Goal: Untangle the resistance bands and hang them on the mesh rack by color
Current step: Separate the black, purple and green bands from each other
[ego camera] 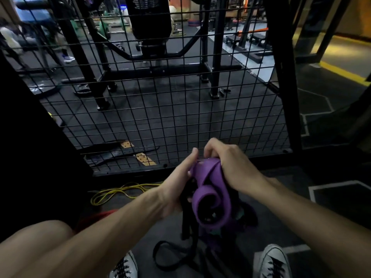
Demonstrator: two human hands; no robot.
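A wide purple resistance band (212, 195) is twisted in a knot with black bands (186, 227) that hang down to the floor between my feet. My left hand (176, 189) grips the tangle from the left, thumb up against the purple band. My right hand (226, 165) is closed over the top of the purple band. A thin yellow band (120, 191) lies coiled on the floor to the left. A red band (96, 216) shows partly beside my left knee. The black mesh rack (160, 109) stands straight ahead with nothing hanging on it.
Behind the mesh are black gym machine frames (152, 57), lifting belts (128, 153) on the floor and people at the far left. A thick black post (281, 77) bounds the mesh on the right. My two sneakers (271, 261) stand at the bottom edge.
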